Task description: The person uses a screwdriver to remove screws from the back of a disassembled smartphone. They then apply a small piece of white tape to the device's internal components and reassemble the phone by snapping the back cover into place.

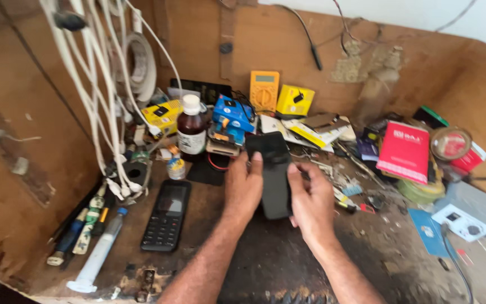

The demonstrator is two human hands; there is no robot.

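At centre of the bench, both hands are closed around a black smartphone [274, 174], held upright off the worktop. Left hand [243, 188] grips its left edge, thumb up near the top corner; right hand [310, 202] clasps the right edge lower down, fingers curled behind. I read this as the inspection step: handset picked up and turned for a look, screen dark. Whether the back cover is on or off I cannot tell from this angle.

Surroundings, by clock from the phone:
- 8 o'clock: black keypad phone [167, 217] flat on the bench, well apart.
- 8 o'clock, further out: syringe [99, 253] and screwdrivers [80, 231].
- 11 o'clock: brown bottle [191, 132], white cap.
- 12 o'clock: yellow multimeter [264, 90] against the back wall.
- 2 o'clock: red box [405, 151].

Judgement: next move calls for a firm two-sided hold, so the slab does not slip onto the clutter, and one hand freed for a tool.
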